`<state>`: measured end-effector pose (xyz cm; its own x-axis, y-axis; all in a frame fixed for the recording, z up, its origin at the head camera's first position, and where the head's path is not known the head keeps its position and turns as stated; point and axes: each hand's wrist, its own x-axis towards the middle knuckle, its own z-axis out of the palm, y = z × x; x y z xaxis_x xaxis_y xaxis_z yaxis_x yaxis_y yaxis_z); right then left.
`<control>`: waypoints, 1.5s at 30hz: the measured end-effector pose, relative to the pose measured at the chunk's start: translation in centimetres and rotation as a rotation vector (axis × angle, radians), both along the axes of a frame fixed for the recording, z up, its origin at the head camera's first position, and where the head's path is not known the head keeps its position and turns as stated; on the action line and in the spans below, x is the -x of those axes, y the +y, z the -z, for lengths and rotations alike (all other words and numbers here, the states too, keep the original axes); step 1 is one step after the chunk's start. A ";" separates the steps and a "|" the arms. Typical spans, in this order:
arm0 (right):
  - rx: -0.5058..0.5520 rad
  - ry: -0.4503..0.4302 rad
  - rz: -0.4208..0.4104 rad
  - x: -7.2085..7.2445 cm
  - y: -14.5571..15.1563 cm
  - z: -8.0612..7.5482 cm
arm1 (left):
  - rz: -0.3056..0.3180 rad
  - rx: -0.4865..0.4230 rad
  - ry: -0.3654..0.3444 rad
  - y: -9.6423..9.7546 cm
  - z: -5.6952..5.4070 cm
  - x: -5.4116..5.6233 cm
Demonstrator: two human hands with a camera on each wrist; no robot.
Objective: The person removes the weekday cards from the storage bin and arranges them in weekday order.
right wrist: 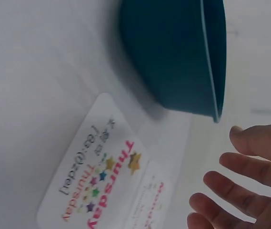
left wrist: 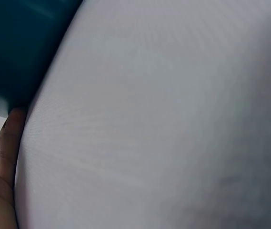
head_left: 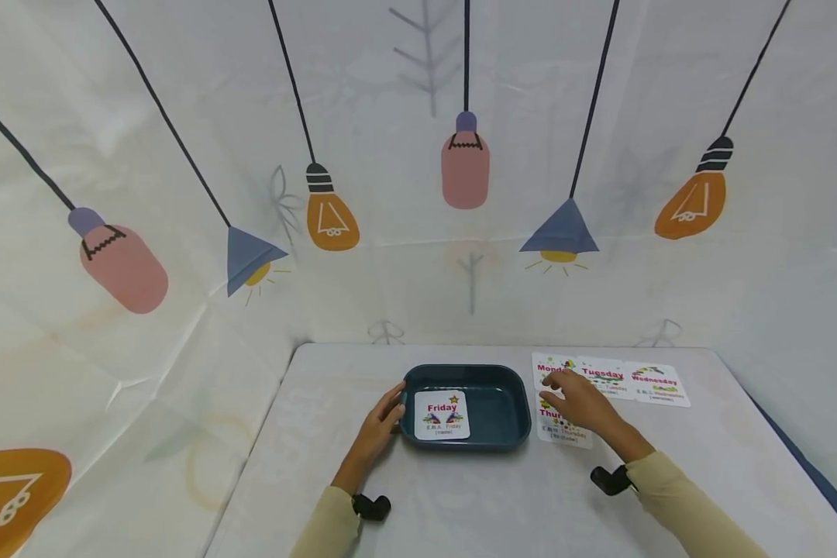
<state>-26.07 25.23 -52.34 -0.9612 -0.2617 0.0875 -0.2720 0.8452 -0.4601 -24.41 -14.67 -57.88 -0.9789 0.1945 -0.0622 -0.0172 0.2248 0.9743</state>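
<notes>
A dark teal tray sits on the table with a white Friday card lying in its left half. My left hand rests against the tray's left wall, its fingers extended along the side. To the right of the tray, my right hand hovers over the cards with nothing in its spread, slightly bent fingers. Below it lies the Thursday card, under the Monday card, which the hand partly covers in the head view. Tuesday and Wednesday cards continue the row rightward.
The white-covered table reaches back to a pale curtain printed with hanging lamps. More of the same curtain hangs along the left side. Each wrist wears a small black device.
</notes>
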 end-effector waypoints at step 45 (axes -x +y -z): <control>-0.043 -0.166 -0.622 7.3 -12.5 -2.1 | -0.013 -0.019 0.068 -0.3 3.3 1.2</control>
<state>-33.35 12.75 -50.19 -0.6286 -0.7743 -0.0722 -0.6450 0.5710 -0.5079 -25.59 -14.97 -61.14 -0.9832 0.1825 0.0081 0.0464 0.2065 0.9773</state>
